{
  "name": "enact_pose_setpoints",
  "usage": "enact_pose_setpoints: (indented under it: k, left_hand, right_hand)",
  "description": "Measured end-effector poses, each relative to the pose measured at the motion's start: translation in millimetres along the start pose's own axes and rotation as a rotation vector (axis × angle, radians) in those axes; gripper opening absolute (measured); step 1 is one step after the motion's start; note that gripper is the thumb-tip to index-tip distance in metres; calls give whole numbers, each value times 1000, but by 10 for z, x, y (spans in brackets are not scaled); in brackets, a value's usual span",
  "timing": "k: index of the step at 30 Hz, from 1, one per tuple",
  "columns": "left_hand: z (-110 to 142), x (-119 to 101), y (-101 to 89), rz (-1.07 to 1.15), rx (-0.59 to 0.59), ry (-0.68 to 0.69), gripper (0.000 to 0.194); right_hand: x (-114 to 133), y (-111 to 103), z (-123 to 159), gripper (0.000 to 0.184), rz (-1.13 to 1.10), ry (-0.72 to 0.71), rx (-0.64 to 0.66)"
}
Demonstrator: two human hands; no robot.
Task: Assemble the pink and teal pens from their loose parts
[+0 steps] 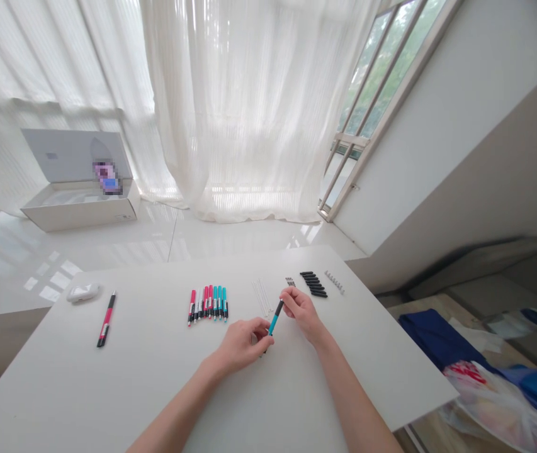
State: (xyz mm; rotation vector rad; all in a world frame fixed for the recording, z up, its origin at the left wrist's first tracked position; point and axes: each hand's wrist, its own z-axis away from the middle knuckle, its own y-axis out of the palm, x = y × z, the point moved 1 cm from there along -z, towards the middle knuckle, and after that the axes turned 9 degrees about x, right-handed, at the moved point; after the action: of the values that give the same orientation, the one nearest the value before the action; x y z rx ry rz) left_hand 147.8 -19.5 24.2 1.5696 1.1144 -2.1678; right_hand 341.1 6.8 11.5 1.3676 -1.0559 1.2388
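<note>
One teal pen (275, 318) is being pinched at lower center — left hand (241, 346) on its lower end, right hand (300, 313) on its upper end, pink-and-teal pen row (208, 303) alongside.

Middle of teal pen (275, 319) behind left hand (240, 346)

**Q:** Item under observation?
**A:** One pen (274, 321) is noted: teal barrel, with a black section at the upper end.

**Q:** Pose?
**A:** The pen is held tilted, its upper end directed away from the wearer and to the right. That end is pinched by the right hand (300, 314); the lower part is gripped by the left hand (242, 346).

**Q:** Lower end?
**A:** It is largely obscured by the left hand. Only a dark tip can be seen beneath it.
</note>
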Motion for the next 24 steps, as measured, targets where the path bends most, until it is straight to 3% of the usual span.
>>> enact_pose_setpoints:
  k: [6,17,24]
  left_hand:
    - [42,-103,-125,240,139,24,37]
    - [28,-61,-43,153,-28,41,24]
    - [59,-71,-19,141,-61,48,22]
  right_hand:
    - [3,-8,-13,33,-55,2,27]
    - [82,31,13,34,-99,18,88]
    - [146,9,73,35,-120,49,202]
